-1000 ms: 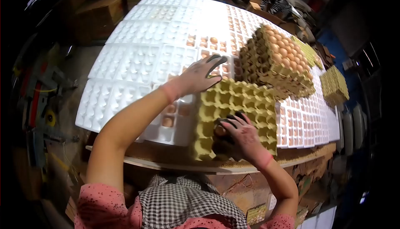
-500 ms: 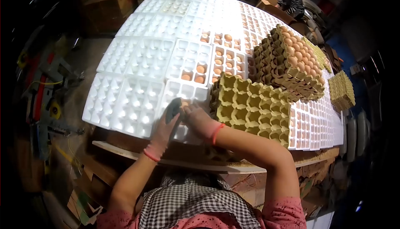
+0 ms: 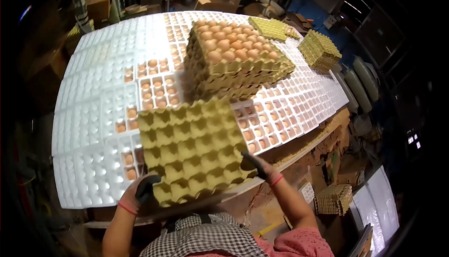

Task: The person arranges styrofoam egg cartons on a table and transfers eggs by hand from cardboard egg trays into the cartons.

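An egg-free yellow pulp tray [image 3: 194, 147] lies between my hands at the table's near side. My left hand [image 3: 145, 188], in a dark-fingered glove, grips its lower left corner. At its right edge my right hand [image 3: 259, 167] grips it, fingertips on the rim. Brown eggs [image 3: 130, 159] sit in the white tray just left of the pulp tray. Behind it stands a tall stack of pulp trays [image 3: 234, 79], its top layer full of brown eggs [image 3: 234, 42]. What lies under the yellow tray is hidden.
White trays [image 3: 82, 140] cover the table, without eggs at left and with eggs at right [image 3: 280, 112]. A yellow tray stack [image 3: 320, 51] stands at the far right. Two people are partly visible at the back. More pulp trays [image 3: 334, 199] sit below at right.
My hands have parted from the white tray at left and taken hold of the yellow pulp tray's two sides. The view has turned to the right.
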Available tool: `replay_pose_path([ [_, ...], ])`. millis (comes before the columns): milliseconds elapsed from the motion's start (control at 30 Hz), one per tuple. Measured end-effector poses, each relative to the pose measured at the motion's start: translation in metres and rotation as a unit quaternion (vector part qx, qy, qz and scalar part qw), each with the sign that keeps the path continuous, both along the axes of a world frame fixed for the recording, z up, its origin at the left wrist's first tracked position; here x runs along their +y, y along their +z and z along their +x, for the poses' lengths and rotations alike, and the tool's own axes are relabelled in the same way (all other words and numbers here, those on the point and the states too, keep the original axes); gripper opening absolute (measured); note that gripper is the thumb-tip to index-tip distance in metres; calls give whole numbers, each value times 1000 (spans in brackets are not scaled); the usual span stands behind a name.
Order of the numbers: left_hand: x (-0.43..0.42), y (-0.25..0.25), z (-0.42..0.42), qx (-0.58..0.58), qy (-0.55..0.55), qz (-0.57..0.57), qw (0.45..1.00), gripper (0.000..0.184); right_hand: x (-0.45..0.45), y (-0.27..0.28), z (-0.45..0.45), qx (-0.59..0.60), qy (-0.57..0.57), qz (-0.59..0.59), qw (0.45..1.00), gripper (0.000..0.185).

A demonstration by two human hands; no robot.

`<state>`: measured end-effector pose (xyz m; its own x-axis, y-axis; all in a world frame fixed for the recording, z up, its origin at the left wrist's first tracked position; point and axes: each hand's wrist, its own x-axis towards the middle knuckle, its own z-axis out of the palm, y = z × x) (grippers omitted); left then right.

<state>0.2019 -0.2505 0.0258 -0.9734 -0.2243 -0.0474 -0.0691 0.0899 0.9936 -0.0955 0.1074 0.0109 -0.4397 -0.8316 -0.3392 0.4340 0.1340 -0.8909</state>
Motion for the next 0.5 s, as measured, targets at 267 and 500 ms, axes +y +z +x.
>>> replay_pose_path([
  [267, 51, 42, -35, -173, 138, 372, 901, 45, 3, 68, 23, -35, -108, 103, 988, 67],
  [500, 43, 15, -25, -178, 221, 416, 864, 41, -28, 56, -7, 97, 24, 56, 993, 59],
])
